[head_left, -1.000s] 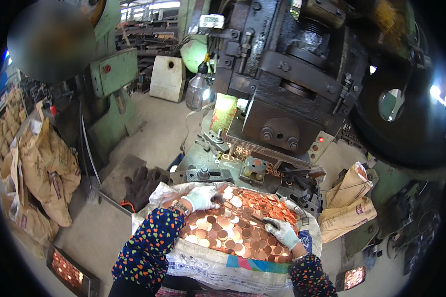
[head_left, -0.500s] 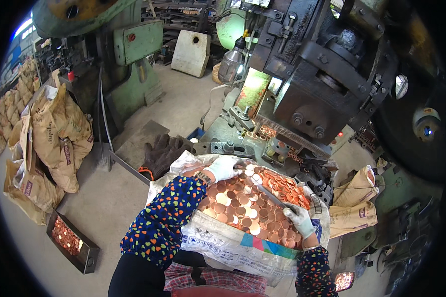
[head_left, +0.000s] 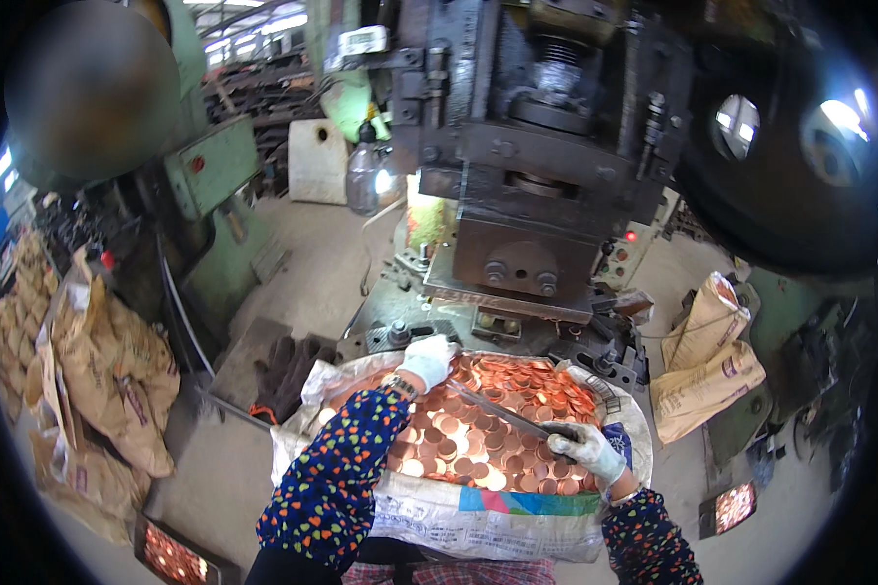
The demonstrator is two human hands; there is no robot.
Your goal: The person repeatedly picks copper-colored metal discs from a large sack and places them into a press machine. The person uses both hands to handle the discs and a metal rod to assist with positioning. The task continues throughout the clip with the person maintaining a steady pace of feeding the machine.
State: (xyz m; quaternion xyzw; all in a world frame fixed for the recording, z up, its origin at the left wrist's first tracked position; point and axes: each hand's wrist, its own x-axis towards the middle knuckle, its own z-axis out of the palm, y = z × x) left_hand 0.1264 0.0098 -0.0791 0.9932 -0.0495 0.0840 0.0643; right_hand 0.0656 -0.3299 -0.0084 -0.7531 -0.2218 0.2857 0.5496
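Copper-coloured round discs (head_left: pixel 478 439) lie in a wide heap on a white printed woven sack (head_left: pixel 429 507) in front of me. My right hand (head_left: pixel 587 450), in a white glove, is closed round the near end of a long thin grey metal tool (head_left: pixel 498 408). The tool slants over the discs, its far tip toward my left hand. My left hand (head_left: pixel 427 363), also gloved, is at the heap's far left edge, close to the press bed. Its fingers are curled together; what they hold, if anything, is hidden.
A dark power press (head_left: pixel 522 224) rises just beyond the sack. A dark glove (head_left: pixel 293 375) lies on a metal plate at left. Brown paper sacks (head_left: pixel 112 361) stand at left, others (head_left: pixel 707 385) at right. Boxes of discs (head_left: pixel 171 551) (head_left: pixel 730 509) sit low on both sides.
The view has swung right and levelled toward the press. My left hand has moved from over the discs to the heap's far edge. The right hand still grips the metal tool.
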